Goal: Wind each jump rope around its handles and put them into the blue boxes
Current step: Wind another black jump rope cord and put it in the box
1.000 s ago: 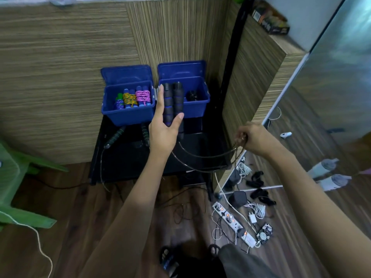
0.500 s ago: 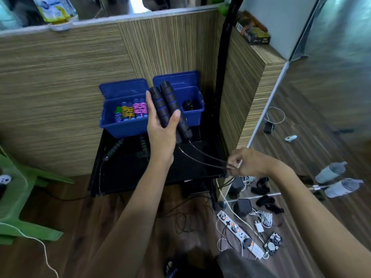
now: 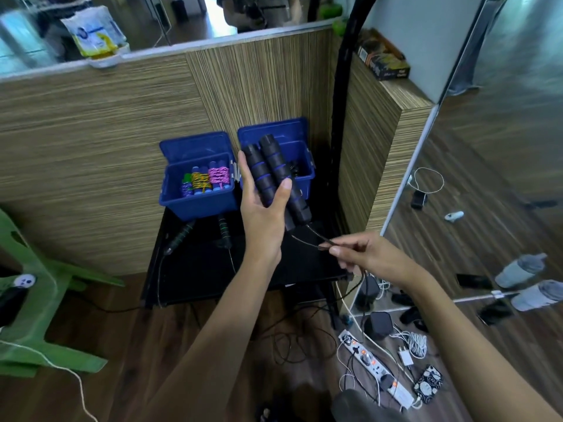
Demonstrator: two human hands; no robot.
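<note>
— At frame centre, what is held?
— Two black handles (image 3: 275,178) with blue bands are gripped side by side in the left hand (image 3: 262,208), thumb across the front, fingers curled behind. They are raised in front of the right blue box (image 3: 304,184).

— And the rope?
— A thin dark rope (image 3: 310,236) is seen leaving the handles' lower ends toward the lower right, where it is pinched between thumb and fingertips of the right hand (image 3: 362,254). More of it hangs below that hand.

— Where are the boxes?
— Both are set on a black desk (image 3: 195,278) against the wood-grain wall, lids open, touching or nearly so. In the left blue box (image 3: 198,205), wound ropes in green, yellow and pink are stood upright. Something dark lies in the right one; what it is cannot be told.

— Anything else on the desk?
— Two green-banded handles (image 3: 224,231) are laid just below the left box, cord trailing off the front edge.

— The floor?
— A power strip (image 3: 374,370) and loose cables are scattered at lower right; a green chair (image 3: 33,303) is seen at the left edge.
</note>
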